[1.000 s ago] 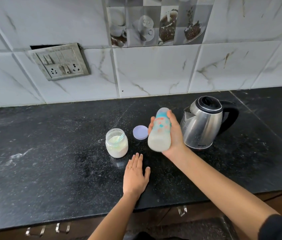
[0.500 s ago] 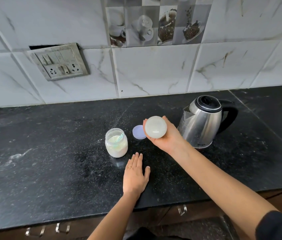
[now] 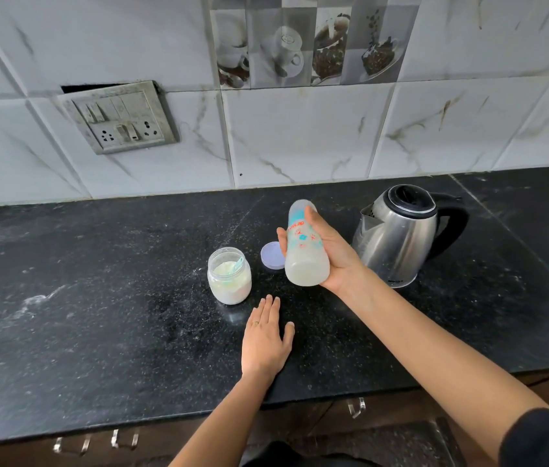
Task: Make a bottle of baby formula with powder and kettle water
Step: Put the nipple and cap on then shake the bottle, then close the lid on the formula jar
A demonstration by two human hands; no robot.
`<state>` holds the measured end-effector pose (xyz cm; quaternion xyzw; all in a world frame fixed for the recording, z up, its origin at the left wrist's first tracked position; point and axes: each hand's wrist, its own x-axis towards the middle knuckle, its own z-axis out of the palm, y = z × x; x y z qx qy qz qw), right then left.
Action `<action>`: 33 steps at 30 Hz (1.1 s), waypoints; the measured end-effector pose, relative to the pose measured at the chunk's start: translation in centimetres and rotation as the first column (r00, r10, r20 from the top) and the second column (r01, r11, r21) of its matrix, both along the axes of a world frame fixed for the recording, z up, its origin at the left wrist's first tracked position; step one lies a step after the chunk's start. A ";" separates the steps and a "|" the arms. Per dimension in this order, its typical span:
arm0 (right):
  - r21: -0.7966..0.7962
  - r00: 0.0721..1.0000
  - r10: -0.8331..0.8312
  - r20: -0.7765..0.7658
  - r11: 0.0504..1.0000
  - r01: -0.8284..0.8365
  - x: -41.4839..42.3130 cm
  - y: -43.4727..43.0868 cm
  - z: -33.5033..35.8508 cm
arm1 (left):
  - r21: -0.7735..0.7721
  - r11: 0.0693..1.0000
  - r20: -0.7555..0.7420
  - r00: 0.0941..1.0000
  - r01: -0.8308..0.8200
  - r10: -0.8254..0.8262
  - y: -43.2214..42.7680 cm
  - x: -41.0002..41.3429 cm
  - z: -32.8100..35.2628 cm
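Note:
My right hand [image 3: 332, 252] grips a baby bottle [image 3: 303, 251] with blue and red print, held above the black counter [image 3: 98, 298]. The bottle tilts away from me, base toward the camera, with milky liquid inside. My left hand [image 3: 266, 338] rests flat on the counter, fingers straight, just in front of an open glass jar [image 3: 229, 276] of white powder with a pale scoop in it. The jar's lilac lid [image 3: 271, 255] lies flat behind the bottle. A steel kettle [image 3: 398, 237] with a black handle stands right of my right hand.
A tiled wall with a switch and socket plate [image 3: 121, 119] rises behind the counter. White powder dust streaks the counter at the left. Drawer handles [image 3: 124, 439] show below the front edge.
The bottle swung in my right hand: tilted a second ago, base pointing straight at the camera half a second ago, now tilted away again. My left hand stayed flat.

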<state>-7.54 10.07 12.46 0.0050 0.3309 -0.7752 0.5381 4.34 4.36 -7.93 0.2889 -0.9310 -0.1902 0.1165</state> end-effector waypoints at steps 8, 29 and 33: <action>-0.091 0.901 0.033 -0.433 0.993 -0.080 -1.1 0.4 -1.2 | 0.011 1.000 0.008 1.000 -0.005 0.005 0.0 0.0 -0.1; 0.368 0.484 0.346 -0.804 0.928 -0.054 -7.7 3.7 -8.6 | 0.012 1.000 0.031 0.999 -0.008 0.007 0.1 -0.1 0.0; 0.419 0.448 0.407 -0.796 0.905 -0.075 -8.0 3.9 -10.0 | 0.013 1.000 0.021 1.000 -0.011 0.010 0.1 -0.1 0.0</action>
